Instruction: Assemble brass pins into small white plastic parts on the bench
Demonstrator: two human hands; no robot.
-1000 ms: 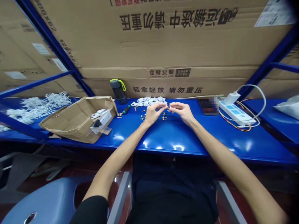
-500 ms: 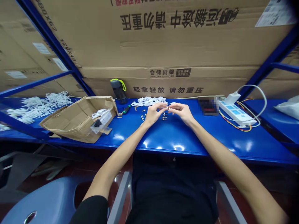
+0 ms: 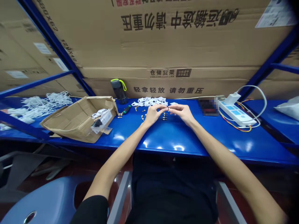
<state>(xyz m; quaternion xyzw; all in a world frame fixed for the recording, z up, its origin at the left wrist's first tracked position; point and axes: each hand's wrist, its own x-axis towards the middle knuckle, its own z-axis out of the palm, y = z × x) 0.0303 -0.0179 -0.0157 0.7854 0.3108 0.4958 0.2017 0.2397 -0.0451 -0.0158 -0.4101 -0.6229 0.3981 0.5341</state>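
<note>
Over the blue table (image 3: 187,137), my left hand (image 3: 154,113) and my right hand (image 3: 182,112) meet fingertip to fingertip. Both are closed in a pinch on one small metal part (image 3: 168,109), which looks like a brass-coloured screw fitting; its exact kind is too small to tell. Just below the fingers lies a short row of small metal fittings with dark pins (image 3: 164,117). More loose brass-coloured fittings (image 3: 142,117) are scattered left of my left hand. Behind the hands sits a pile of white plastic pieces (image 3: 149,101).
A green-handled screwdriver (image 3: 126,109) and a dark bottle (image 3: 118,91) stand left of the pile. Further left are an open cardboard box (image 3: 67,121) and white cables (image 3: 44,104). A blurred dark object (image 3: 208,106) and a white power strip (image 3: 235,112) lie to the right.
Hardly anything differs. The small part between my fingertips appears slightly turned, and both hands stay in the same place.
</note>
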